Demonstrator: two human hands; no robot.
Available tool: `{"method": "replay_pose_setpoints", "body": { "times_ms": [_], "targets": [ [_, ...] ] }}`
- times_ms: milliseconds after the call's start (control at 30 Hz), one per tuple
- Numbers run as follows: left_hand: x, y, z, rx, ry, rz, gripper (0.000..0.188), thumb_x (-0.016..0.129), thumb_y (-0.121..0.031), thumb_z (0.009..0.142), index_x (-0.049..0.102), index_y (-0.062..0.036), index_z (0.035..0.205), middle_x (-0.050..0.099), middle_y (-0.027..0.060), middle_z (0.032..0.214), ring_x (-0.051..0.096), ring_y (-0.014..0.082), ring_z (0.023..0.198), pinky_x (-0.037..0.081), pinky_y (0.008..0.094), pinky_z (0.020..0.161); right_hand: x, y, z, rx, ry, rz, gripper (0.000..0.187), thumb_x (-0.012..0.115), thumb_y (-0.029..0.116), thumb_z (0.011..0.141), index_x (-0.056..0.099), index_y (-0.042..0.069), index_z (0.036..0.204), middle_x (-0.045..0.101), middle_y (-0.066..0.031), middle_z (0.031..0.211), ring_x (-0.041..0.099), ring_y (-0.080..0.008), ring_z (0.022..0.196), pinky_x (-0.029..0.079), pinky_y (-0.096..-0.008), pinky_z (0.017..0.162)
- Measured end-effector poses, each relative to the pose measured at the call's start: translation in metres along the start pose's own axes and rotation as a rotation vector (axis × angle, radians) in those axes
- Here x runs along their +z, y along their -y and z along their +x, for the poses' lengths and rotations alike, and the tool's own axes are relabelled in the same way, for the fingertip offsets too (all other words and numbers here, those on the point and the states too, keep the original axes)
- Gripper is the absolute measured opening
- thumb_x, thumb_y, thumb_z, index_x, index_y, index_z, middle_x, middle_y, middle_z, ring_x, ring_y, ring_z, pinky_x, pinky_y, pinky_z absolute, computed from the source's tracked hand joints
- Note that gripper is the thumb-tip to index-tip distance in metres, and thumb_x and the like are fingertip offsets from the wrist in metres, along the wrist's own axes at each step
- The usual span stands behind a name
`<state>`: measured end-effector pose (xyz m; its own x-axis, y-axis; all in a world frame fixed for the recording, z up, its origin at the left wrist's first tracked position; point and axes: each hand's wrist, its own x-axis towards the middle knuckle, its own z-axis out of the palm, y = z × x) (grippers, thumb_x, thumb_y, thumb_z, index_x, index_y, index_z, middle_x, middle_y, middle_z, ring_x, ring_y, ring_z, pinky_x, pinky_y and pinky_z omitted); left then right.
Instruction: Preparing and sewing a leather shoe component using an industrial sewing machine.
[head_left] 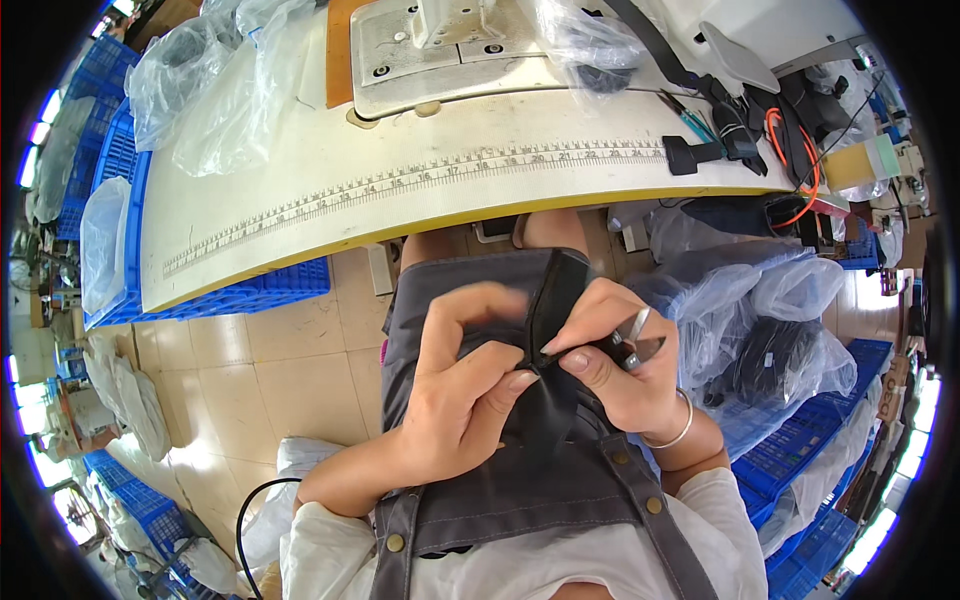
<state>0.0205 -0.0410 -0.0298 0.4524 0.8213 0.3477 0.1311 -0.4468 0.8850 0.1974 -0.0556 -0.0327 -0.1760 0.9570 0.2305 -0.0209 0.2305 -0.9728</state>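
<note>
Above my lap, my left hand (452, 400) pinches a piece of black webbing strap (556, 298) between thumb and forefinger; its upper fingers are smeared by motion. Opposite it, my right hand (632, 375) grips the same strap, thumb and fingertips pressed close to the left ones. A flat end of the strap stands up between the two hands, and more black material hangs below them. Tucked in the right palm is a small metal tool with a pointed blade (648, 350), which looks like thread snips; the fingers partly hide it. A grey apron (530, 500) lies behind my hands.
Ahead stands a white sewing table (300, 215) with a printed ruler and a machine bed (430, 75). Clear plastic bags (215, 90), black straps and teal-handled pliers (697, 122) lie on it. Blue crates (270, 290) stand left; bagged black goods (770, 360) sit right.
</note>
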Motion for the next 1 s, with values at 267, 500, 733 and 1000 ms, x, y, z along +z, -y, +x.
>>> {"method": "replay_pose_setpoints", "body": {
  "times_ms": [267, 500, 733, 1000],
  "targets": [
    [-0.002, 0.005, -0.003, 0.132, 0.048, 0.026, 0.011, 0.056, 0.000, 0.080, 0.049, 0.0053, 0.074, 0.048, 0.0285, 0.115, 0.050, 0.0417, 0.107, 0.030, 0.0524, 0.097, -0.003, 0.008, 0.003, -0.096, 0.042, -0.245, 0.010, 0.069, 0.003, 0.073, 0.061, 0.003, 0.078, 0.052, -0.0046, 0.064, 0.046, -0.0123, 0.055, 0.035, -0.0238, 0.051],
    [-0.010, 0.003, -0.003, 0.001, 0.189, -0.103, 0.006, 0.053, 0.000, 0.083, 0.050, 0.0049, 0.081, 0.055, 0.0201, 0.103, 0.056, 0.0323, 0.097, 0.030, 0.0514, 0.098, 0.006, 0.003, 0.003, -0.049, 0.004, -0.052, 0.008, 0.068, 0.002, 0.074, 0.060, 0.003, 0.077, 0.053, -0.0029, 0.065, 0.045, -0.0106, 0.057, 0.035, -0.0228, 0.052],
    [0.000, 0.004, -0.014, -0.109, 0.002, -0.074, 0.008, 0.049, -0.002, 0.087, 0.049, 0.0038, 0.082, 0.055, 0.0159, 0.088, 0.050, 0.0251, 0.064, 0.043, 0.0306, 0.064, 0.013, -0.009, 0.002, 0.198, 0.000, 0.218, 0.007, 0.065, 0.004, 0.080, 0.059, 0.000, 0.082, 0.053, -0.0016, 0.072, 0.043, -0.0054, 0.061, 0.034, -0.0195, 0.053],
    [-0.001, -0.008, -0.007, 0.025, -0.136, 0.211, 0.015, 0.043, -0.006, 0.090, 0.047, 0.0035, 0.078, 0.056, 0.0163, 0.086, 0.050, 0.0177, 0.061, 0.040, 0.0259, 0.052, 0.008, 0.005, -0.011, -0.675, -0.259, -0.935, 0.034, 0.072, 0.011, 0.065, 0.062, 0.001, 0.096, 0.059, -0.0044, 0.080, 0.046, -0.0131, 0.052, 0.036, -0.0218, 0.041]
  ]
}}
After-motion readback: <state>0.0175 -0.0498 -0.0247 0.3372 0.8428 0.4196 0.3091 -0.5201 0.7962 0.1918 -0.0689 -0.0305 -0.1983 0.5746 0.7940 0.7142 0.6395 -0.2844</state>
